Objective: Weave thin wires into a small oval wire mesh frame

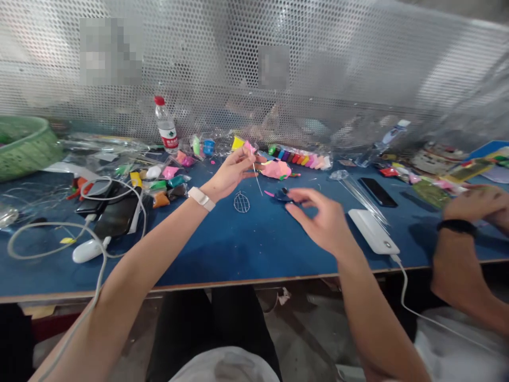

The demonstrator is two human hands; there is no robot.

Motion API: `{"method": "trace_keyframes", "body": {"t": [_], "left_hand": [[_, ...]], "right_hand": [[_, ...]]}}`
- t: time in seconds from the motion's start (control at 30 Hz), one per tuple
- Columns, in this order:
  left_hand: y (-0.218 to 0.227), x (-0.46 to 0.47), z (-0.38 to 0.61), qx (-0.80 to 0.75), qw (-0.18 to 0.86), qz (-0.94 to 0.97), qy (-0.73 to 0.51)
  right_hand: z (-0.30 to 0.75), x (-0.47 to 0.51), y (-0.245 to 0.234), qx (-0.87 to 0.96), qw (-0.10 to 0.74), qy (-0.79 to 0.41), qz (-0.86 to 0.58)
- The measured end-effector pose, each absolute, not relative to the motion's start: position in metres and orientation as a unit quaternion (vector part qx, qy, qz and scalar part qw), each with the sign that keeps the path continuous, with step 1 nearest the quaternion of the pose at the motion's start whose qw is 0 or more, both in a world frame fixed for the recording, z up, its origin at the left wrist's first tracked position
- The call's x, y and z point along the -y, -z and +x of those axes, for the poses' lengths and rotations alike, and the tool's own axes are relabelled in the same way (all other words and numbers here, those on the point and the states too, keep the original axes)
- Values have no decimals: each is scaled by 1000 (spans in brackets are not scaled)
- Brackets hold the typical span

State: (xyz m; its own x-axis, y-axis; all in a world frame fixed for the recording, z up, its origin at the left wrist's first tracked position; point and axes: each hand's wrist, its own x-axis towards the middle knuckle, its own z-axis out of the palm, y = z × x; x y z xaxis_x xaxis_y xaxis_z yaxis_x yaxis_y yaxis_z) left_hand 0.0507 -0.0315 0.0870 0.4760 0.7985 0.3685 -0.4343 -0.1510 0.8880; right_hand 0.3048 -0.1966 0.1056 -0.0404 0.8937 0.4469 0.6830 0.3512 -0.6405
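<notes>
Head-camera view of a blue worktable [246,249]: the person's left hand [233,171], a white band on its wrist, pinches a thin wire [256,178] between thumb and fingertips and holds it above the tabletop, its lower end slanting down toward the right. The right hand [323,218] hovers low over the table, fingers loosely spread and gripping nothing, its fingertips just beside a small dark piece [283,195] lying on the surface; motion blur hides whether they touch. A pink clay figure [276,170] sits just behind the wire, and a small oval wire mesh [242,202] lies below the left hand. A row of coloured clay sticks [300,157] lines the back. A white power bank [373,231] and black phone [377,191] lie to the right, near a co-worker's hand [477,204].
</notes>
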Motion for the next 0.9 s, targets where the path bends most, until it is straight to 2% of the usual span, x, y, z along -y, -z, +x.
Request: {"method": "trace_keyframes", "body": {"t": [0.07, 0.2, 0.3, 0.4, 0.53, 0.7, 0.9], "left_hand": [[-76, 35, 43, -178, 589, 589, -523], [-50, 36, 19, -196, 499, 612, -581], [-36, 36, 6, -218, 445, 649, -578], [-28, 39, 2, -243, 416, 683, -549], [-25, 46, 1, -271, 370, 726, -512], [-19, 53, -3, -332, 200, 826, -409], [-20, 53, -8, -347, 102, 883, -298]], "right_hand": [[266, 144, -107, 756, 405, -160, -489], [227, 73, -89, 783, 348, -342, -386], [227, 56, -66, 751, 346, -420, -374], [235, 57, -45, 730, 364, -438, -378], [247, 61, -36, 769, 360, -311, -427], [252, 62, -31, 826, 286, -41, -485], [249, 66, -31, 856, 251, 17, -452]]}}
